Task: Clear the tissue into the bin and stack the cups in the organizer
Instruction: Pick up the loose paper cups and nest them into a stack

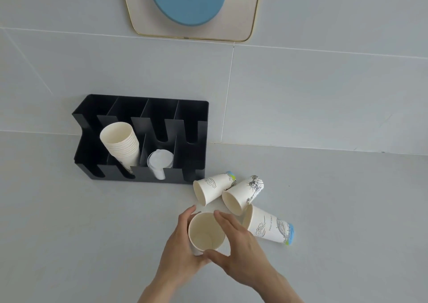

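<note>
Smooth grey counter (69,233); both hands' grip clamps round paper cup (206,231)

Both hands (208,244) cup an upright paper cup (206,231) near three toppled cups (243,198).

Three loose cups (243,200) right-front of organizer (141,138).

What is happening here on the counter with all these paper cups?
A person is tidying paper cups. The left hand and right hand together hold one upright cup above the counter. Three printed cups lie on their sides just beyond the hands. The black organizer against the wall already holds a stack of plain cups and some clear lids. No tissue or bin is in view.
</note>
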Motion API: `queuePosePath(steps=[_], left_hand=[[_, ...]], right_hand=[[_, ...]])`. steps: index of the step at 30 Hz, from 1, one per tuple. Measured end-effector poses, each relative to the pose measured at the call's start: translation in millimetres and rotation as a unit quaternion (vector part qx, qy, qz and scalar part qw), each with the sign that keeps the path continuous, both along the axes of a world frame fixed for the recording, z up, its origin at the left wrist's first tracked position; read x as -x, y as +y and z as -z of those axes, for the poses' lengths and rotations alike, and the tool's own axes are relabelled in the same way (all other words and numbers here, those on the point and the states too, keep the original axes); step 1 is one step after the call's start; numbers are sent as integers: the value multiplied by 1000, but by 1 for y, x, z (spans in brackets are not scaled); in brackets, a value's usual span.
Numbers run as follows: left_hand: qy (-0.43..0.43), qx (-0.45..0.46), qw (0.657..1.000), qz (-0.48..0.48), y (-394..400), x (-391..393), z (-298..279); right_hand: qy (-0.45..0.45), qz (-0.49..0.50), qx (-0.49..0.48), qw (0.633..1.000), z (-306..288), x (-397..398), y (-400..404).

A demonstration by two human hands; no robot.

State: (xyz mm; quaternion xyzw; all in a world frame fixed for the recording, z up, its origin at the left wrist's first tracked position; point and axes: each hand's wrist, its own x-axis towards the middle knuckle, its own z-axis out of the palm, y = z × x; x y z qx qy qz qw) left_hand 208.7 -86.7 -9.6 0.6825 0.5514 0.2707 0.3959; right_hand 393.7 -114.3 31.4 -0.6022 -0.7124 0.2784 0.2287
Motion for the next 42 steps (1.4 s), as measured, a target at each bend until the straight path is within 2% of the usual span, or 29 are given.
queuePosePath(steps=[6, 8, 10, 12, 16, 20, 23, 25, 28, 30, 32, 36, 42], left_hand=[[1, -8, 1000, -7, -1, 5, 6], [-2, -5, 1000, -14, -2, 8, 7], [1, -4, 1000, -15, -4, 8, 6], [4, -4, 1000, -14, -6, 7, 5], [3, 3, 1000, -16, -5, 5, 3], [-2, 8, 1000, -19, -4, 6, 2], [1, 8, 1000, -12, -2, 5, 3], [3, 4, 1000, -13, -1, 4, 4], [4, 5, 1000, -18, -1, 2, 6], [2, -1, 1000, -12, 0, 1, 8], [0, -5, 1000, -9, 1, 2, 9], [-2, 1, 1000, -13, 2, 3, 9], [-20, 5, 999, -32, 2, 0, 12]], right_hand=[[3, 15, 10, 1000, 6, -5, 5], [9, 64, -1, 998, 6, -21, 13], [-26, 137, -22, 990, 10, -44, 24], [-102, 168, -7, 981, 17, -66, 33], [-200, 81, 95, 972, 41, -82, 37], [-237, 77, 92, 964, 51, -77, 30], [-165, 112, 53, 978, 28, -69, 25], [-69, 149, 2, 986, 0, -65, 22], [75, 182, -47, 979, -45, -61, 20], [178, 166, -40, 969, -71, -53, 20], [245, 130, -41, 960, -86, -39, 20], [242, 91, -28, 966, -75, -9, 17], [112, 18, -4, 993, -26, 11, 8]])
